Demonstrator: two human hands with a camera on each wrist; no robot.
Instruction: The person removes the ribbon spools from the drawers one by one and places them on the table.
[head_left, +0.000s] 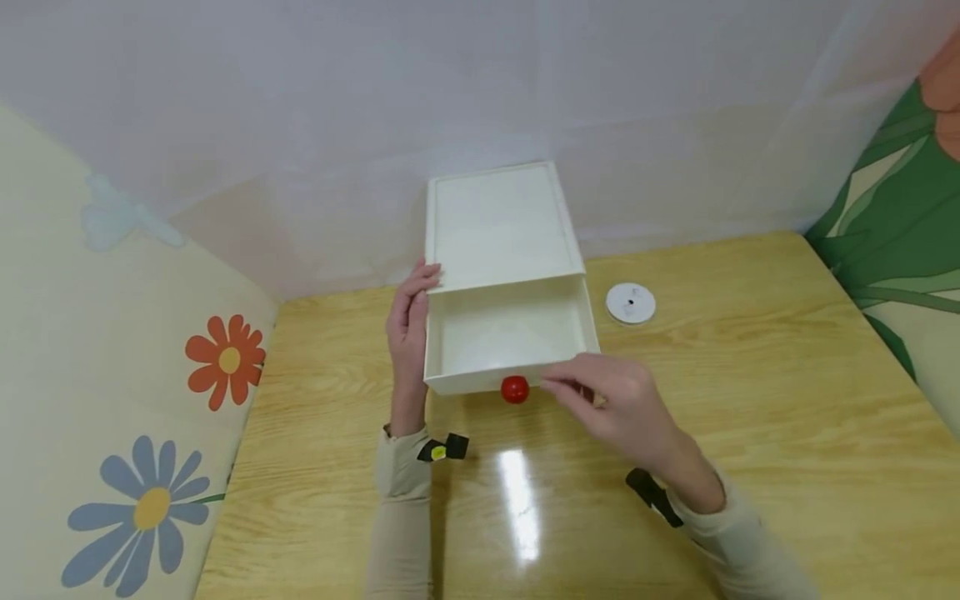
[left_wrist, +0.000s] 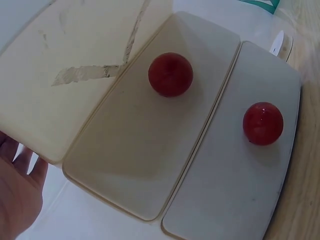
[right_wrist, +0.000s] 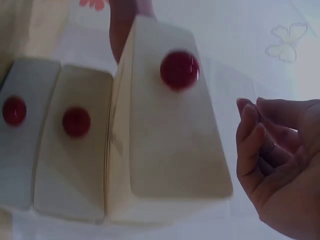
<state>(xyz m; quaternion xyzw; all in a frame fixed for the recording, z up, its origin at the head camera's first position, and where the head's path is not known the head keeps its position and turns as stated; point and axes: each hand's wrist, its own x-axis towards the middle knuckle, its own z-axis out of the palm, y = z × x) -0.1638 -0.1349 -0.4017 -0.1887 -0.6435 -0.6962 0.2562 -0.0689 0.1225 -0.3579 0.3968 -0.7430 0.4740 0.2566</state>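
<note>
A white cabinet (head_left: 498,221) has several drawers with red knobs, and its top drawer (head_left: 513,329) is pulled out, with a bare floor showing. My left hand (head_left: 408,321) rests against the cabinet's left side, fingertips at the upper front edge. In the left wrist view, that hand (left_wrist: 20,192) lies beside the drawer's edge. Near the front's right end is my right hand (head_left: 611,400), thumb and fingertips drawn together. The right wrist view shows this hand (right_wrist: 277,155) with curled fingers, nothing visible between them, apart from the red knob (right_wrist: 180,70).
A white disc-shaped spool (head_left: 631,302) lies on the wooden table (head_left: 750,375) to the right of the cabinet. Behind the cabinet hangs a pale backdrop (head_left: 337,125). A flower-patterned panel (head_left: 150,333) borders the table's left side, and another (head_left: 900,208) its right.
</note>
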